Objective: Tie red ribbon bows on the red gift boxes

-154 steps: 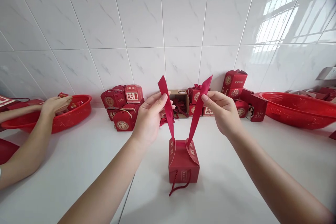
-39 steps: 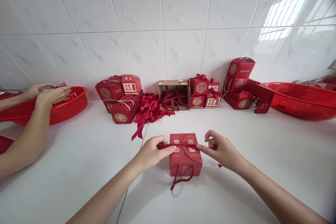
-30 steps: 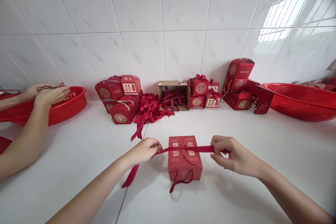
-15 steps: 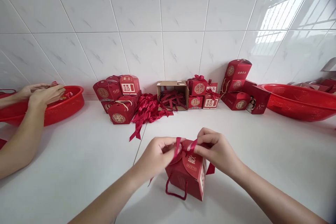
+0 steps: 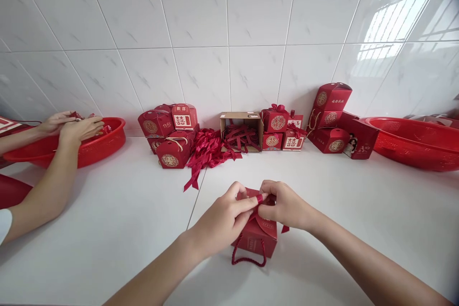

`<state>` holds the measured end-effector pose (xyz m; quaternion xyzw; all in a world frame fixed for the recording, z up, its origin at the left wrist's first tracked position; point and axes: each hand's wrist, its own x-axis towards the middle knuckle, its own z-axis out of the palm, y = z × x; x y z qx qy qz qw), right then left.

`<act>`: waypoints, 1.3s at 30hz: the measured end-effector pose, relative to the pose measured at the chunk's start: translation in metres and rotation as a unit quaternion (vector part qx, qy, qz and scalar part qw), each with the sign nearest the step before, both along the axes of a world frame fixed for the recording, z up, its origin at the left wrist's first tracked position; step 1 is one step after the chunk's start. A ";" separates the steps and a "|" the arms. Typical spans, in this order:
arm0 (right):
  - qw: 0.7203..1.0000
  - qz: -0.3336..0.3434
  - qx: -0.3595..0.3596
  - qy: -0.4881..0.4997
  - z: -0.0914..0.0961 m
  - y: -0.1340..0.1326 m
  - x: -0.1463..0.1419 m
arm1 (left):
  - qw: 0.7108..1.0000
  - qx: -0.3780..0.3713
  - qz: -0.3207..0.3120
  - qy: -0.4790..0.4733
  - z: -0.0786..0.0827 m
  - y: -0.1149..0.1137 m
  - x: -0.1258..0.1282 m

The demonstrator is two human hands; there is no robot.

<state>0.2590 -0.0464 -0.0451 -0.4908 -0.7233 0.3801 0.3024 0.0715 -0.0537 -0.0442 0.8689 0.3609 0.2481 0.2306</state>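
A red gift box [image 5: 258, 245] with gold print stands on the white counter in front of me, its dark red cord handle [image 5: 248, 260] hanging on the near side. Over the box's top, my left hand [image 5: 224, 217] and my right hand [image 5: 285, 205] meet, both pinching a red ribbon [image 5: 260, 198]. The ribbon wraps across the left index finger, and the right fingers are curled on it close by. One ribbon tail [image 5: 285, 229] pokes out right of the box. My fingers hide most of the knot area.
Loose red ribbons [image 5: 208, 150] lie by a cardboard box [image 5: 239, 115] of ribbons. Gift boxes [image 5: 174, 153] are stacked on both sides of it. Red plastic baskets stand left [image 5: 103, 148] and right [image 5: 412, 150]; another person's hands [image 5: 77, 126] work over the left one.
My hands have come closer together over the box, and the ribbon loops held apart before are now drawn together. The box has turned slightly. The view has shifted a little left.
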 end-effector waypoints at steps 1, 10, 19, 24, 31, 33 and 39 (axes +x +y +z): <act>1.000 0.017 0.004 -0.018 0.001 0.001 0.001 | 1.000 -0.007 -0.016 -0.004 0.000 0.004 -0.001; 0.995 0.048 0.053 -0.067 0.004 -0.001 0.003 | 0.995 -0.032 0.009 -0.090 -0.006 0.021 -0.001; 0.992 0.033 0.081 -0.094 -0.004 -0.005 0.012 | 0.991 -0.057 0.110 -0.060 -0.010 0.012 -0.018; 0.991 0.058 0.092 -0.084 -0.007 -0.005 0.019 | 0.986 -0.129 0.082 -0.059 -0.004 0.006 -0.025; 0.988 0.103 0.092 -0.076 -0.005 -0.005 0.024 | 0.975 -0.204 0.012 -0.088 0.000 0.015 -0.030; 0.987 0.109 0.095 -0.076 -0.005 -0.005 0.024 | 0.976 -0.200 0.002 -0.085 0.001 0.019 -0.027; 0.984 0.117 0.092 -0.102 -0.005 -0.007 0.029 | 0.986 -0.157 0.046 -0.026 0.001 0.026 -0.026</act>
